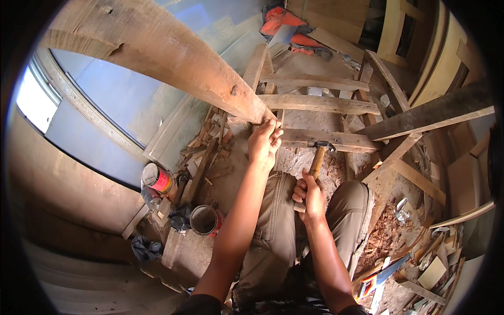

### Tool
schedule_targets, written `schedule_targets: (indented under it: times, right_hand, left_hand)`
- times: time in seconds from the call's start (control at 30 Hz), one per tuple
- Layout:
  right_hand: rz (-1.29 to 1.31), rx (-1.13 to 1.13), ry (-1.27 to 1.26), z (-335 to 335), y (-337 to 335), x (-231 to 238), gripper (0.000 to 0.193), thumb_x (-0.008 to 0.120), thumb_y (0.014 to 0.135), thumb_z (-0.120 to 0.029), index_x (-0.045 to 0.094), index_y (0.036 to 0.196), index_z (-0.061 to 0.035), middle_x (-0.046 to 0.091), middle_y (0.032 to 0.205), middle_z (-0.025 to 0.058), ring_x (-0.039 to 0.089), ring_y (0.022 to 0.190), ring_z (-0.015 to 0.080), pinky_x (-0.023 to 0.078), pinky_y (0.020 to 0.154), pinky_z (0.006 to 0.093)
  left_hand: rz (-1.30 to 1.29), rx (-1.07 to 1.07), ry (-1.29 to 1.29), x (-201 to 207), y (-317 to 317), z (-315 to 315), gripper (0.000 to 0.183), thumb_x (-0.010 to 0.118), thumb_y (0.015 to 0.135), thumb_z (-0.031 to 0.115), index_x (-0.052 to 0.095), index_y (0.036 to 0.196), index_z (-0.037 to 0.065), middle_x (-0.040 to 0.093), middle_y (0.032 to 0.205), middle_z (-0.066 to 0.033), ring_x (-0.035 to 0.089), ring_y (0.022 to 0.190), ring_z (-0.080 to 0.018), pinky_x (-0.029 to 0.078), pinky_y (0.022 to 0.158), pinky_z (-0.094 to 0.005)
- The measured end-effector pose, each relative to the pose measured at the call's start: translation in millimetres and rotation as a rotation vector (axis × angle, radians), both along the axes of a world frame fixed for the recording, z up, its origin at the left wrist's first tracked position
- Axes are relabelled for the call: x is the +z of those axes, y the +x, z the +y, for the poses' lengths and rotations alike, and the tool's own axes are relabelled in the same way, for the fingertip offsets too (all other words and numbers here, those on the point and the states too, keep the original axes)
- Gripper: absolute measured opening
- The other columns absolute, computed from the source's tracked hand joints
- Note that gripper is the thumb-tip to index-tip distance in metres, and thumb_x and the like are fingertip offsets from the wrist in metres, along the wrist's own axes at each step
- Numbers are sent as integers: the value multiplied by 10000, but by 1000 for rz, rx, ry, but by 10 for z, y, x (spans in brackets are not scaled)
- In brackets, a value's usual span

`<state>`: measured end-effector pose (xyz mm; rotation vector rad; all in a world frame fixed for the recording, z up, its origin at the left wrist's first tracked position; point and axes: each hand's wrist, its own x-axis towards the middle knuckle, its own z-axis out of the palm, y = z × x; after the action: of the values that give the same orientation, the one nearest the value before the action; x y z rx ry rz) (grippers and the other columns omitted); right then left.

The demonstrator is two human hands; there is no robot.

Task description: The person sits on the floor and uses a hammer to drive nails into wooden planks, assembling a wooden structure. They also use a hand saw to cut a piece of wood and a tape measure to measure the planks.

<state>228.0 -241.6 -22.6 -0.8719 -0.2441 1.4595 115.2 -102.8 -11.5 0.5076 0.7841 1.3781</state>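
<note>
My left hand (265,143) is up against the lower end of a long rough plank (173,50), fingers pinched where it meets a wooden crosspiece (336,139). I cannot see a nail between the fingers. My right hand (308,197) is wrapped around the wooden handle of a hammer (317,157), whose dark metal head hovers just over that crosspiece. The crosspiece belongs to a ladder-like wooden frame (315,102) lying in front of my knees.
Two tins, one red-labelled (156,177) and one open (205,220), stand on the dirt to my left. Wood scraps (420,268) pile up at the right. An orange cloth (286,26) lies beyond the frame. Another plank (436,113) juts in from the right.
</note>
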Motion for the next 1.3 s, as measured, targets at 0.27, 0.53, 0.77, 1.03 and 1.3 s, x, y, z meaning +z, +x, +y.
schedule_targets:
  times: [0.27,0.53,0.77,1.03,1.3]
  right_hand:
    - [21,7,13,-3,15,-41,193,580,954,-192,418,885,-112,397,681,-40,321,496,39,293,427,227]
    - [35,8,14,12,20,-69,192,580,957,-193,411,902,-118,392,683,-43,328,504,37,292,428,221]
    - [34,17,12,11,-19,-27,200,577,954,-178,397,891,-117,390,691,-37,328,506,39,299,433,222]
    - [-74,-75,67,-63,-125,87,285,445,1031,-381,411,986,-102,393,674,-17,330,479,58,329,420,245]
    - [-313,78,186,-88,-182,264,300,392,1049,-384,451,1011,-92,359,612,-27,290,404,53,275,350,229]
  left_hand:
    - [-169,203,10,-55,175,62,113,680,910,153,648,998,90,684,914,3,600,739,-73,457,619,-207]
    - [-219,223,15,23,221,6,219,628,930,76,561,1103,-40,624,1099,-157,636,1032,-270,523,949,-358]
    - [-266,230,130,-27,212,39,106,613,941,69,602,985,-27,641,988,-132,666,929,-277,557,930,-397]
    - [-168,248,44,-14,233,63,77,630,942,126,628,986,62,661,989,-67,650,905,-196,518,859,-341]
    - [-184,235,37,-72,220,79,77,662,923,174,648,982,125,675,916,32,558,746,-84,414,711,-274]
